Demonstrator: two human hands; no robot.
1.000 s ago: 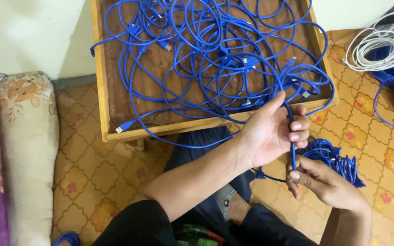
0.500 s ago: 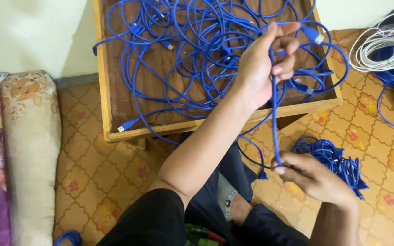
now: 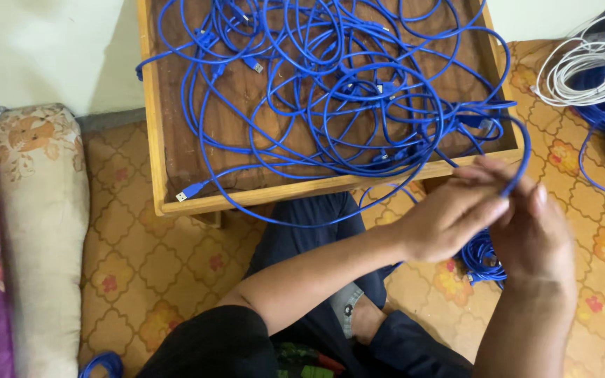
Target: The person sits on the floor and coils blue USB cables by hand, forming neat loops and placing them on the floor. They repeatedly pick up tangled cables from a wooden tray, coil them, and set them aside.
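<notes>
Two hands, left hand (image 3: 449, 217) and right hand (image 3: 533, 231), both gripping one blue cable (image 3: 519, 157) arcing toward twelve o'clock, tangled cables (image 3: 330, 91) lying on wooden surface (image 3: 152, 140).

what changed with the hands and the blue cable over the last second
The left hand, raised over the wooden tray half a second ago, came back down to the tray's near right corner. The right hand rose from near the floor to meet it, so both now pinch the same blue cable close together. The tangle in the tray, the coiled bundle on the floor and the white cable stayed put.
</notes>
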